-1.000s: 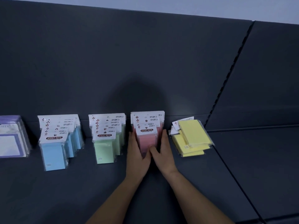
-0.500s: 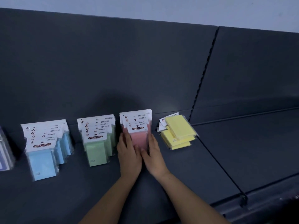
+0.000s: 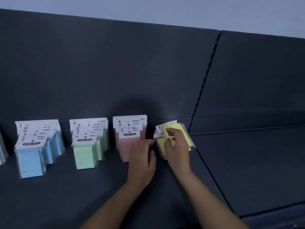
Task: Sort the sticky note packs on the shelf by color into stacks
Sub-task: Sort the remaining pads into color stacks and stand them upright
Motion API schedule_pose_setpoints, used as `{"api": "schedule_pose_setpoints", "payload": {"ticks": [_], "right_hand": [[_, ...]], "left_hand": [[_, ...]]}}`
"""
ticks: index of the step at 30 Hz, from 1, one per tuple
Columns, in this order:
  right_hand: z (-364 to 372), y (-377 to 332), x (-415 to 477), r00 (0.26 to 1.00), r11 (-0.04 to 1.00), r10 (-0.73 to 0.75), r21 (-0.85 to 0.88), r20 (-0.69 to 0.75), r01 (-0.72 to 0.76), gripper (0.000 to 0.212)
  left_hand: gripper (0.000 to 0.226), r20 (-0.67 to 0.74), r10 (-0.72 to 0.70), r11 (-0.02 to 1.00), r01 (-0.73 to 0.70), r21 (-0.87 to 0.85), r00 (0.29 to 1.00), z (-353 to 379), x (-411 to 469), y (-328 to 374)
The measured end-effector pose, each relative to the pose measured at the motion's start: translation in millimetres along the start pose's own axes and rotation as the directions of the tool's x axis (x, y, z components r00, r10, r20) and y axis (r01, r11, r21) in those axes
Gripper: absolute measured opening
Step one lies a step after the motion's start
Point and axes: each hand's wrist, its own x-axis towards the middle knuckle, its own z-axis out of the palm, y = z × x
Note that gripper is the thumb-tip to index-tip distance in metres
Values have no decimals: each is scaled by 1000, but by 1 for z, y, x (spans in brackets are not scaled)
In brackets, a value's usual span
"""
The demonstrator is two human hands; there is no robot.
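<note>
A: Shifted right since half a second ago, off the pink stack (image 3: 127, 147), then squeezed between both palms, and over to the yellow packs (image 3: 173, 126).

B: Lying where, those?

A: At the right end of the row on the shelf (image 3: 82, 195), just beside pink. Flat, skewed and crookedly fanned, unlike the blue stack (image 3: 30, 162) and green stack (image 3: 84, 156) further left, both stepped neatly.

B: Likely to go wrong how?

A: Probably by slipping. Clear wrappers, loose pile, a mostly one-sided hold: could drag the lower packs askew, or push them toward the shelf seam at right. Could also knock pink out of line with the left knuckles while squaring up. Better to steady both edges first.

B: Gripping with the right hand (image 3: 177, 146)?

A: Yes. Curled over the top yellow packs, fingers bent down onto them, thumb tucked at the near left edge. Wrist coming in from lower right, forearm low over the shelf.

B: And the left hand (image 3: 142, 161)?

A: Lying over pink's near right corner, fingers loosely bent, tips reaching into the gap toward yellow. Clasping nothing visible; impossible to say whether touching yellow.
</note>
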Motion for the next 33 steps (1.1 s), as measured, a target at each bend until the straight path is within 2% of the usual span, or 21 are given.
{"api": "schedule_pose_setpoints", "payload": {"ticks": [2,4,5,7,9,10,14,16,20,23,26,28,30,31,33], "right_hand": [[-22,18,12,995,993,67,-96,-72,-74,27],[-38,39,21,965,956,247,-139,-85,-257,31],[-44,49,25,933,925,356,-126,-48,-359,36],[-52,64,31,853,857,512,11,100,-515,29],[-57,71,33,788,764,565,206,244,-612,19],[-59,74,34,777,732,573,264,262,-628,17],[-61,80,43,784,681,603,417,148,-602,21],[-63,80,48,768,645,620,454,159,-615,14],[-65,84,48,793,691,586,409,166,-596,2],[-65,82,46,805,709,566,393,177,-585,9],[-66,79,43,874,813,467,325,132,-483,8],[-67,74,41,926,888,366,266,90,-376,14],[-68,67,39,949,921,310,228,63,-316,12],[-68,62,39,946,908,316,265,71,-324,12],[-66,48,36,921,804,354,451,161,-387,20]], "left_hand": [[25,126,-80,997,80,1,989,19,13,12],[27,172,-227,974,227,19,959,38,26,22],[27,164,-289,957,287,37,943,45,32,25],[31,141,-361,930,344,133,922,57,41,30],[38,109,-402,904,375,204,909,66,44,34],[40,80,-412,897,389,209,908,70,44,36],[37,-40,-440,881,441,171,897,81,38,45],[35,-62,-478,867,482,124,876,85,37,48],[36,-69,-581,810,568,-144,811,86,36,59],[46,-23,-611,743,564,-359,791,79,41,66],[43,138,-640,600,604,-524,756,70,48,71],[33,180,-595,609,586,-535,783,61,48,74],[30,158,-528,665,521,-534,835,49,45,78],[29,146,-481,697,478,-534,864,40,43,78],[29,132,-390,756,398,-519,911,20,36,76]]}}
